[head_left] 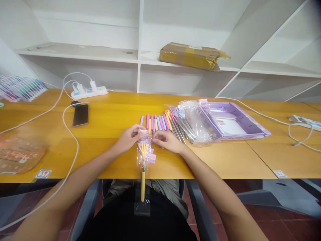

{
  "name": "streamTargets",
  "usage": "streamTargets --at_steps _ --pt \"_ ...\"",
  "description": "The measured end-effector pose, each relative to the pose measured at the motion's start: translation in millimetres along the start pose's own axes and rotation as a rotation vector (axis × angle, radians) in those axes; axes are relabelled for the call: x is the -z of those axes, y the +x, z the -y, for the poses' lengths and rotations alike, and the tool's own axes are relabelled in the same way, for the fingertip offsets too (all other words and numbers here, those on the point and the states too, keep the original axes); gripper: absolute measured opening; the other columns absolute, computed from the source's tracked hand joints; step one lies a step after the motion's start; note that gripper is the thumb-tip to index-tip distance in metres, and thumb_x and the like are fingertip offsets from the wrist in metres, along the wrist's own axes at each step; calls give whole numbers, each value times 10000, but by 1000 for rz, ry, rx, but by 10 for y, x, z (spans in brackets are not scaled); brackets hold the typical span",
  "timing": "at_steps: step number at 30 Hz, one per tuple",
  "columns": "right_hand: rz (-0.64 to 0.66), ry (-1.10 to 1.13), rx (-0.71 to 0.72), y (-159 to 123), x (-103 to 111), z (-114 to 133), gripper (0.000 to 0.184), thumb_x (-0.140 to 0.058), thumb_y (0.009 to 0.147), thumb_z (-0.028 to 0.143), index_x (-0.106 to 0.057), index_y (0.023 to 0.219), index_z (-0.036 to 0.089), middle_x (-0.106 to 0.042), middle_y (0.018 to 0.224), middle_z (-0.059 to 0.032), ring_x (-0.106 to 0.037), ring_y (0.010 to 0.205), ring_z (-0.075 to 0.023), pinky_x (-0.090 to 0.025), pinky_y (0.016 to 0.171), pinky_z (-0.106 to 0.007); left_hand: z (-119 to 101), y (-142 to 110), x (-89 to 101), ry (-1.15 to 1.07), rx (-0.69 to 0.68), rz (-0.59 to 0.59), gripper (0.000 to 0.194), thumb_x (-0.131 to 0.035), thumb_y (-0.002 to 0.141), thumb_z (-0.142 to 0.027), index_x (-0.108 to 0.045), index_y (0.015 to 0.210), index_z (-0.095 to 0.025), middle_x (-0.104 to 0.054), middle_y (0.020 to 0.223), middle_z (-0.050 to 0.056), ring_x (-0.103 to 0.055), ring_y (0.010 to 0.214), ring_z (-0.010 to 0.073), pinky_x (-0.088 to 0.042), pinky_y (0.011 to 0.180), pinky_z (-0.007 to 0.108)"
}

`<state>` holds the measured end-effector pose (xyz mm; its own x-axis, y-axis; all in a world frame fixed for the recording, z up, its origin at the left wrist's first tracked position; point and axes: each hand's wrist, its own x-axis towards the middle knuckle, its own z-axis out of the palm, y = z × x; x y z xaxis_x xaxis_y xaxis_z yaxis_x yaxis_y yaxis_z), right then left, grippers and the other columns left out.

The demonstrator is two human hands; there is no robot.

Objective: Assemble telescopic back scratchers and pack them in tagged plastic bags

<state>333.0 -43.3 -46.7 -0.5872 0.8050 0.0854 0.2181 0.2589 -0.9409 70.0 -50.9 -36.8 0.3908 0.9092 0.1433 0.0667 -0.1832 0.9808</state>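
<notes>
A yellow back scratcher (143,174) with a hand-shaped head lies inside a clear plastic bag (139,157), its handle reaching past the table edge over my lap. My left hand (131,136) pinches the bag's top end from the left. At the same end, on the right, my right hand (167,140) has its fingers closed by the bag's edge. Small pink cards (151,158) show beside the scratcher head. Just beyond my hands lie several coloured handle tubes (156,123), with a pile of metal-stemmed back scratchers (179,125) to their right.
Clear plastic bags (200,124) lie against a purple box (233,136) on the right. A phone (80,115), a power strip (90,92) and white cables are on the left. Packed pens (22,88) sit far left. A taped carton (190,55) rests on the shelf.
</notes>
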Motion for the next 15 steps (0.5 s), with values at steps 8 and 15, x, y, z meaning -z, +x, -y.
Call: streamTargets --at_steps 8,15 --pt "161 -510 257 14 -52 -57 569 -931 725 668 -683 925 197 -574 851 15 -495 721 -140 -357 674 -263 9 33 89 82 68 -112 264 -701 951 -401 -678 1100 -184 -666 776 -11 -588 585 114 -455 562 248" --pt "240 -423 224 25 1 -81 359 -877 868 527 -736 886 198 -587 811 11 -530 737 -147 -369 688 -267 23 42 102 128 125 -129 287 -680 945 -428 -675 1109 -193 -660 763 -17 -568 568 112 -414 531 241"
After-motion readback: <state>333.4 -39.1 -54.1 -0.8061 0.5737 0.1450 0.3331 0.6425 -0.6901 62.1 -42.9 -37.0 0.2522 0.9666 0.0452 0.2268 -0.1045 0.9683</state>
